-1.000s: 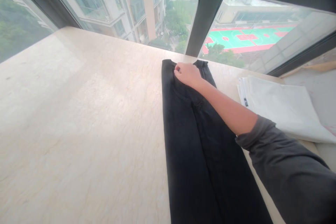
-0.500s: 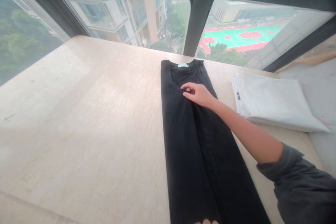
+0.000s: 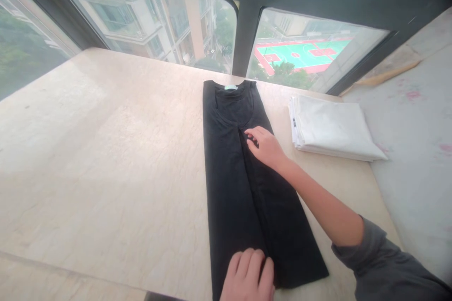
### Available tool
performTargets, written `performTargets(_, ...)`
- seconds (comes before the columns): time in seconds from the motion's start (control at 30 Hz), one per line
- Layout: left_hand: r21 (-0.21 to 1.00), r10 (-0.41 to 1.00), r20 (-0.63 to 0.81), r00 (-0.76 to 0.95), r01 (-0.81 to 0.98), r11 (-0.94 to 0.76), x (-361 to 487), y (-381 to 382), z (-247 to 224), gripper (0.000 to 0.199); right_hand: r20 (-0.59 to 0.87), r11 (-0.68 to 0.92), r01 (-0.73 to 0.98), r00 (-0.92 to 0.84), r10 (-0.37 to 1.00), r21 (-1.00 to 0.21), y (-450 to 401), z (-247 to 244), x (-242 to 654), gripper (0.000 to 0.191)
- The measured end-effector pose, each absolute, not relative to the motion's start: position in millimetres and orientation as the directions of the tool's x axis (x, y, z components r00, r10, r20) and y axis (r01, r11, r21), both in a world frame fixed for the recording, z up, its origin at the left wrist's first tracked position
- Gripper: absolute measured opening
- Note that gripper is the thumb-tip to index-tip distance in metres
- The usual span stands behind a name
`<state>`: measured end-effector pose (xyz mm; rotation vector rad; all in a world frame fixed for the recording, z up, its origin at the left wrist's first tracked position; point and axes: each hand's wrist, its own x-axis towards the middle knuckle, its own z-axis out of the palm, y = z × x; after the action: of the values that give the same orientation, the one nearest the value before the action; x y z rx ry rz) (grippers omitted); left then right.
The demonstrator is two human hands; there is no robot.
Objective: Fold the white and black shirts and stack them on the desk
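A black shirt [image 3: 229,188] lies lengthwise on the pale ledge, its neckline and light label at the far end. Its sides are folded inward and meet along a seam down the middle. Just below the neckline my right hand [image 3: 264,148] hovers over or lightly touches the right fold, thumb and fingers apart, with no cloth visibly pinched. My left hand [image 3: 249,275] is at the near end, fingers curled together on the black cloth near the hem; its thumb is hidden.
A folded white stack [image 3: 332,127] lies to the right of the shirt, beside a wall [image 3: 416,150] with faint pink flowers. Dark-framed windows [image 3: 243,33] rise behind the marble-like ledge [image 3: 106,164]. A dark edge shows at the bottom.
My right hand has moved down from the neckline and its fingers have loosened. More of my left hand shows at the near end. The view has shifted, bringing the right hem into sight.
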<state>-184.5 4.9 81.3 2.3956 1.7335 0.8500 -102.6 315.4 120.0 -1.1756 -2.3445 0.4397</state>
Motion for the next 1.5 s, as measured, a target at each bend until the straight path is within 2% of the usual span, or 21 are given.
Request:
performTargets(0.17, 0.169, 0.86, 0.369, 0.353, 0.884, -0.436, -201.7, 12.5, 91.4, 0.042, 0.279, 0.596, 0.643, -0.533, 0.799, -0.48, 234.0, 103.6, -59.6, 0.038)
performTargets(0.27, 0.125, 0.857, 0.312, 0.409, 0.877, -0.464, -202.1, 7.9, 95.0, 0.046, 0.294, 0.629, 0.627, -0.561, 0.774, -0.46, 191.9, 92.8, -36.4, 0.039)
performTargets(0.47, 0.101, 0.881, 0.216, 0.42, 0.888, -0.448, -200.0, -2.6, 104.3, 0.058, 0.296, 0.644, 0.664, -0.572, 0.765, -0.38, 149.4, 85.9, -17.7, 0.04)
performTargets(0.83, 0.099, 0.924, 0.15, 0.352, 0.924, -0.368, -193.7, -15.8, 110.9, 0.059, 0.296, 0.589, 0.73, -0.511, 0.807, -0.345, 95.4, 85.1, -25.8, 0.047)
performTargets(1.17, 0.006, 0.901, 0.13, 0.414, 0.908, -0.418, -221.8, -24.0, 111.2, 0.068, 0.305, 0.529, 0.763, -0.438, 0.846, -0.371, 85.0, 86.1, -39.8, 0.042)
performTargets(1.3, -0.028, 0.889, 0.107, 0.445, 0.895, -0.444, -229.2, -37.3, 111.2, 0.072, 0.277, 0.506, 0.756, -0.424, 0.862, -0.415, 77.7, 87.4, -40.5, 0.041)
performTargets(1.5, -0.013, 0.871, 0.147, 0.469, 0.881, -0.472, -250.6, -51.3, 101.8, 0.06, 0.232, 0.535, 0.727, -0.484, 0.844, -0.431, 53.6, 93.7, -35.5, 0.044)
